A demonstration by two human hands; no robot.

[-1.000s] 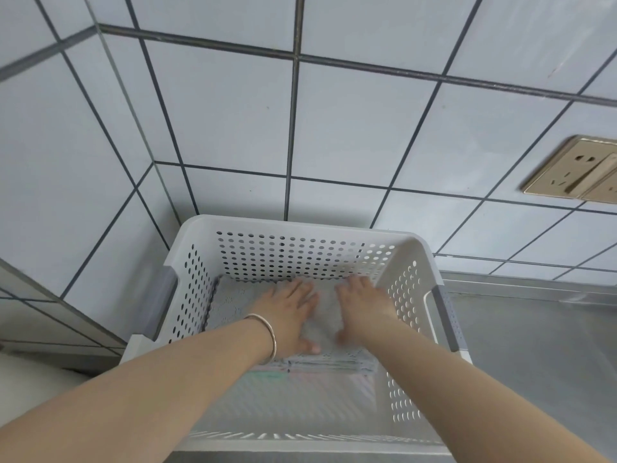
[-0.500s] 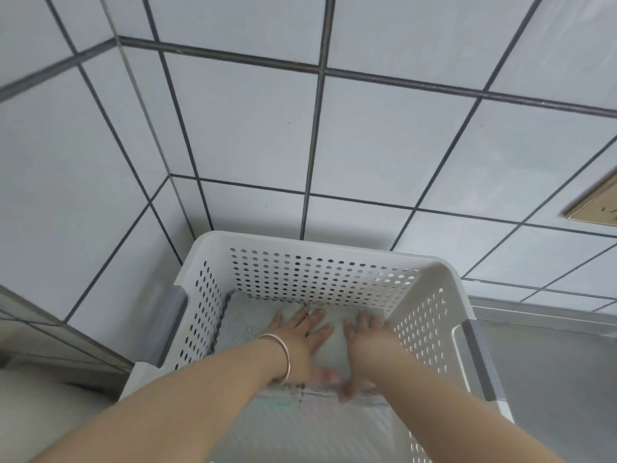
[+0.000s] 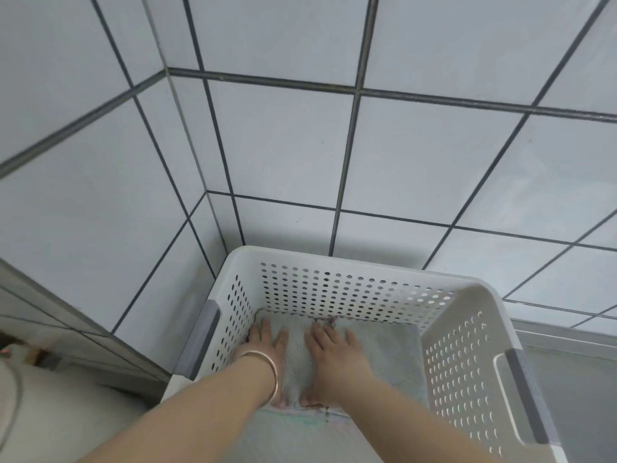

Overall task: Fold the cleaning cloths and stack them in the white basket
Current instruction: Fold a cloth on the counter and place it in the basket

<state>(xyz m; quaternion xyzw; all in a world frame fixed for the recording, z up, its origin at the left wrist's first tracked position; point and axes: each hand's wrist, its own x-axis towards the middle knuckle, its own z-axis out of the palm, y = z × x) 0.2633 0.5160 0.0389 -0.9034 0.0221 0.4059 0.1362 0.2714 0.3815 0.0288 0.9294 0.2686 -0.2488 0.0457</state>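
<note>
The white perforated basket (image 3: pixel 350 269) stands in the tiled corner, with grey handles on its left and right rims. A stack of folded grey-blue cleaning cloths (image 3: pixel 390 355) lies on its floor against the far wall. Both my hands are inside the basket, palms down on the top cloth. My left hand (image 3: pixel 267 349), with a bangle on the wrist, presses the cloth's left part with straight fingers. Just to its right, my right hand (image 3: pixel 334 352) presses flat as well. The near edge of the stack shows below my wrists.
Tiled walls rise close behind and to the left of the basket. A steel counter (image 3: pixel 574 379) runs to the right of it. At the far left, lower down, a pale surface (image 3: pixel 50 412) shows beside a metal frame.
Both hands have slid leftward and toward the basket's far wall on the cloth. The view has swung left, so the wall sockets have left the picture.
</note>
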